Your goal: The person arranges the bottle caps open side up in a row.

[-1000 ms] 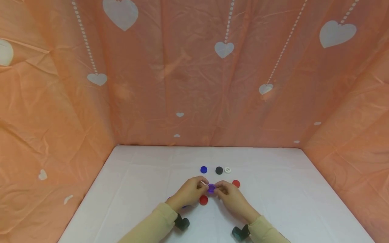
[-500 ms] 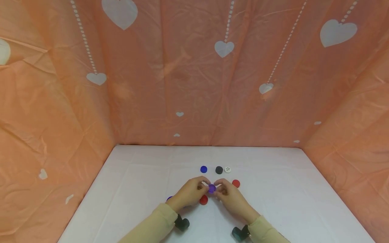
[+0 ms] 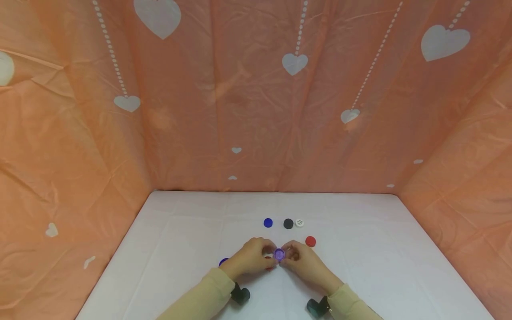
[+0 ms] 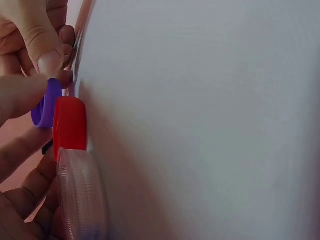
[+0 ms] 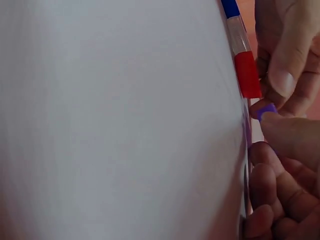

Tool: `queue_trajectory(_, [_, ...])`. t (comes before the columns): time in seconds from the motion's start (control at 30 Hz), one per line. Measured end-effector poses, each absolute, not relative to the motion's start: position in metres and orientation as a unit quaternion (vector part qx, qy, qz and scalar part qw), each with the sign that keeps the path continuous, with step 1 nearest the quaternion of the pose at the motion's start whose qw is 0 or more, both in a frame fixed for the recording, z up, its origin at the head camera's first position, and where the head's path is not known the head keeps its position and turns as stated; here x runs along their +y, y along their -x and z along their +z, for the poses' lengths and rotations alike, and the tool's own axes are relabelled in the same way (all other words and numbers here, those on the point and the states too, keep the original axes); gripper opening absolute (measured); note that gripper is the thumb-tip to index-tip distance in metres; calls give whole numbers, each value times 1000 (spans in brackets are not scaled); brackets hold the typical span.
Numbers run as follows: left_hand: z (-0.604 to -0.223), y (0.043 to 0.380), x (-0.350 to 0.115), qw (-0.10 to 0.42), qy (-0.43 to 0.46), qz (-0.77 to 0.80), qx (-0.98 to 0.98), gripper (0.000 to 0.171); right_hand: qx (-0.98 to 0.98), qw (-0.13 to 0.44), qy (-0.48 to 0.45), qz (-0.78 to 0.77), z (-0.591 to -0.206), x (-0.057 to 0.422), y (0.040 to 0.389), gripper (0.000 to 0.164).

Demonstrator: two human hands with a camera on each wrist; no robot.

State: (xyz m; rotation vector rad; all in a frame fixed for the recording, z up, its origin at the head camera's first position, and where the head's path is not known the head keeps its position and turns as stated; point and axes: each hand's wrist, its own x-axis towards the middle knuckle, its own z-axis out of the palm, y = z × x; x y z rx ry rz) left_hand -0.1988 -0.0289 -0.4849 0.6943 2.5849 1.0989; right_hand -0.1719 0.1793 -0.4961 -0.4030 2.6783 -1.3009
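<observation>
A small purple bottle cap (image 3: 279, 254), its hollow side tilted toward the head camera, is held between both hands just above the white table. My left hand (image 3: 252, 257) pinches its left edge with thumb and fingers. From the other side, my right hand (image 3: 305, 263) pinches the right edge. Below the left fingers lies a red cap (image 3: 270, 268), mostly hidden in the head view; it shows beside the purple cap (image 4: 47, 106) in the left wrist view. A clear ribbed cap (image 4: 82, 195) stands next to that red one. A blue cap (image 3: 223, 261) peeks out behind the left wrist.
Farther back lie a blue cap (image 3: 268, 222), a black cap (image 3: 288, 223) and a white disc with a cross-like pattern (image 3: 299, 223). Another red cap (image 3: 310, 241) lies beyond the right hand. Orange curtains with hearts surround the white table (image 3: 192, 213).
Both hands have come slightly closer to the body with the purple cap, which has tipped to show its hollow inside. The left fingers now cover most of the near red cap.
</observation>
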Motion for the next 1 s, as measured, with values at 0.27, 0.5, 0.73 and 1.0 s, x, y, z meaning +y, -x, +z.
queue_trajectory(0.27, [-487,198,-30,132,-235,344,899,43,892,98,136,-419,-495,182,174,23])
queue_trajectory(0.5, [-483,194,-26,127,-233,328,907,45,891,116,133,-419,-499,186,175,22])
queue_trajectory(0.73, [-486,192,-25,124,-227,328,909,44,888,130,125,-423,-502,187,175,23])
queue_trajectory(1.0, [-486,190,-24,131,-213,322,913,45,886,136,125,-426,-500,186,173,21])
